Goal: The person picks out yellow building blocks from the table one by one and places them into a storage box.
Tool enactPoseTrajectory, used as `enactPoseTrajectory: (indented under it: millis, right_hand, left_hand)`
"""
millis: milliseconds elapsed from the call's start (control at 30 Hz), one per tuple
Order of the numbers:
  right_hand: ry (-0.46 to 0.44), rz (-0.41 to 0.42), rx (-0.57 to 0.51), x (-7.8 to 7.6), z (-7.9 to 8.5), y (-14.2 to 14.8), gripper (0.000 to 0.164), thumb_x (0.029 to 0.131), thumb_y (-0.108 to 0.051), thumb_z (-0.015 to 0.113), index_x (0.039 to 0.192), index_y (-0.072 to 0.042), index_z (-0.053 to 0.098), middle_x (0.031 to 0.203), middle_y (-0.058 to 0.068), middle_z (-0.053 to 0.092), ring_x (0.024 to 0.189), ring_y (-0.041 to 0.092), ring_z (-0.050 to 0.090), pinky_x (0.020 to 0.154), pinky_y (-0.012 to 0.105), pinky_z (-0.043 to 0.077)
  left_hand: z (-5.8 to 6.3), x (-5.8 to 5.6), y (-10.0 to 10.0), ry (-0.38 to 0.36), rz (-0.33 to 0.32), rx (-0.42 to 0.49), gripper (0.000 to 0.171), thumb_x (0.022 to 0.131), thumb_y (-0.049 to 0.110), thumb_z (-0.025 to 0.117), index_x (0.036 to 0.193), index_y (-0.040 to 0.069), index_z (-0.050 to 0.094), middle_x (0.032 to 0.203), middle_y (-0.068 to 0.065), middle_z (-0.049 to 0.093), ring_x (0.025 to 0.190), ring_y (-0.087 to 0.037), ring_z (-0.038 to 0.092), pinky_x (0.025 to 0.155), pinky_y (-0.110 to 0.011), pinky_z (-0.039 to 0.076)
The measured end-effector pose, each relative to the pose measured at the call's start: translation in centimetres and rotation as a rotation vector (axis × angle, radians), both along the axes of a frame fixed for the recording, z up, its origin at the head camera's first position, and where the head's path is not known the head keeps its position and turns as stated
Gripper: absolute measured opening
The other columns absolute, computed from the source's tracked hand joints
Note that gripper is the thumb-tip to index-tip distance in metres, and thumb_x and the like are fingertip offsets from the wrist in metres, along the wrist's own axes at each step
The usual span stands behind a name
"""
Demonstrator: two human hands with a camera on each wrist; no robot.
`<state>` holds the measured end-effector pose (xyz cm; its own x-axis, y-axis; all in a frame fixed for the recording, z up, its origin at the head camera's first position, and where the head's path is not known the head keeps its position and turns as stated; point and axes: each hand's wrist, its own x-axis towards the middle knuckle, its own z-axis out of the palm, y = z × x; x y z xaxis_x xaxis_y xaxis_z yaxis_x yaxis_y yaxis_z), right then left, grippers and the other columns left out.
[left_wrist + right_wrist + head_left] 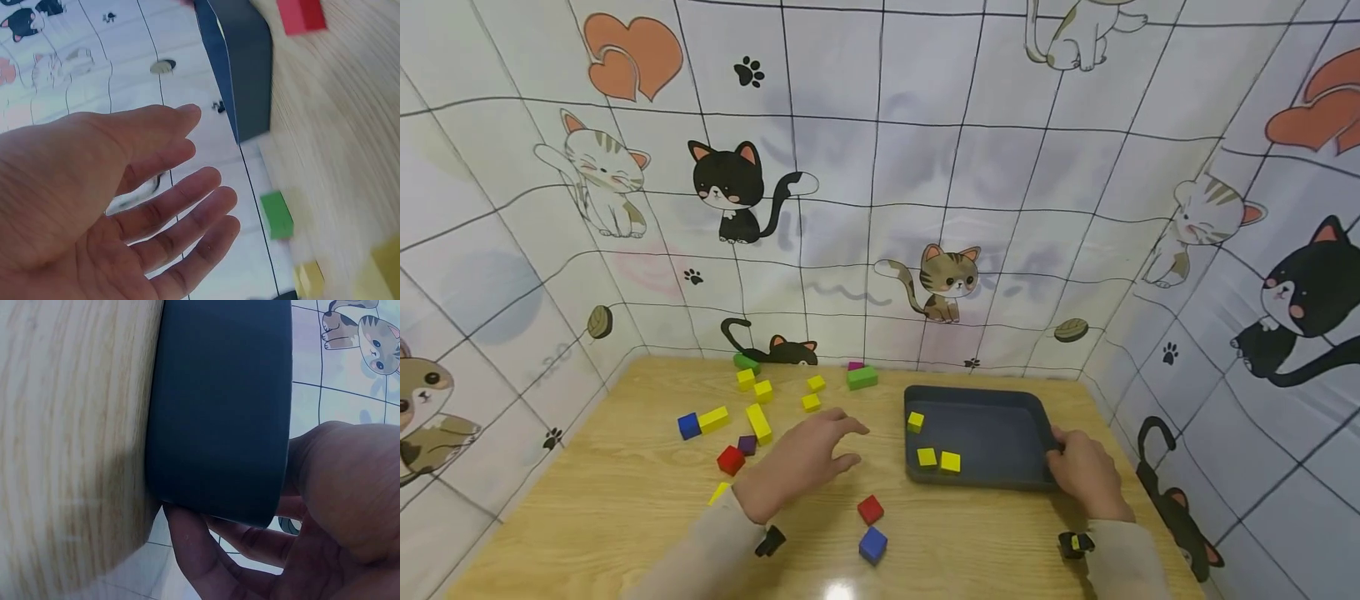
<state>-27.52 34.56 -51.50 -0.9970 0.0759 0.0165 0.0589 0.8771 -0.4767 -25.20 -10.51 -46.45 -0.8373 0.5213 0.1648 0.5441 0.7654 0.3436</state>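
Note:
My right hand [1088, 473] grips the right rim of a dark grey tray [1000, 433]. In the right wrist view, fingers curl around the end wall of the tray [219, 412], the thumb side over its rim. Three yellow cubes lie in the tray's left part, one being the cube [950, 462] nearest the middle. My left hand [805, 458] hovers left of the tray, fingers loosely bent and apart. In the left wrist view nothing sits between the thumb and fingers of that hand [137, 206]. A red cube [871, 509] and a blue cube [873, 546] lie in front of it.
Beyond my left hand several blocks are scattered, among them a yellow block [759, 423], a blue cube [688, 426], a red cube [731, 460], a purple cube [747, 444] and a green block [862, 378]. Cat-patterned walls [835, 225] enclose the wooden table [617, 483].

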Motion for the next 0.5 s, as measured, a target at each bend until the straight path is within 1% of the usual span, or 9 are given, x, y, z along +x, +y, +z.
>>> enactPoseTrajectory:
  millis: [100, 200, 367, 500]
  right_hand:
    - [0.008, 0.008, 0.002, 0.0, 0.0, 0.1, 0.053, 0.095, -0.012, 0.053, 0.146, 0.001, 0.047, 0.061, 0.006, 0.050, 0.041, 0.015, 0.032, 0.038, 0.029, 0.031]
    - [0.001, 0.020, -0.009, 0.0, 0.0, 0.1, 0.053, 0.095, -0.012, 0.053, 0.146, 0.001, 0.047, 0.059, 0.006, 0.051, 0.041, 0.014, 0.031, 0.037, 0.028, 0.031]
    - [0.000, 0.016, -0.008, 0.1, -0.1, 0.0, 0.053, 0.096, -0.012, 0.055, 0.146, 0.001, 0.047, 0.061, 0.005, 0.051, 0.042, 0.014, 0.030, 0.038, 0.029, 0.031]
    - [0.012, 0.010, -0.004, 0.0, 0.0, 0.1, 0.052, 0.095, -0.012, 0.056, 0.146, 0.000, 0.048, 0.057, 0.004, 0.049, 0.041, 0.014, 0.031, 0.037, 0.028, 0.030]
  left_hand:
    - [-0.2, 0.4, -1.7, 0.002, 0.036, 0.003, 0.042, 0.091, 0.037, 0.076, 0.129, 0.024, 0.065, 0.122, 0.005, 0.060, 0.106, -0.015, 0.060, 0.089, -0.034, 0.054]
    - [-0.7, 1.0, -3.5, 0.006, 0.076, -0.002, 0.044, 0.089, 0.039, 0.077, 0.128, 0.022, 0.066, 0.120, 0.004, 0.062, 0.104, -0.016, 0.061, 0.087, -0.035, 0.055]
    - [-1.8, 2.2, -6.0, -0.034, 0.132, -0.015, 0.049, 0.084, 0.040, 0.082, 0.126, 0.019, 0.068, 0.115, 0.000, 0.063, 0.097, -0.016, 0.060, 0.084, -0.035, 0.055]
    - [-2.4, 2.8, -7.2, -0.072, 0.152, -0.028, 0.052, 0.078, 0.036, 0.087, 0.122, 0.016, 0.070, 0.109, -0.001, 0.062, 0.088, -0.014, 0.056, 0.080, -0.033, 0.054]
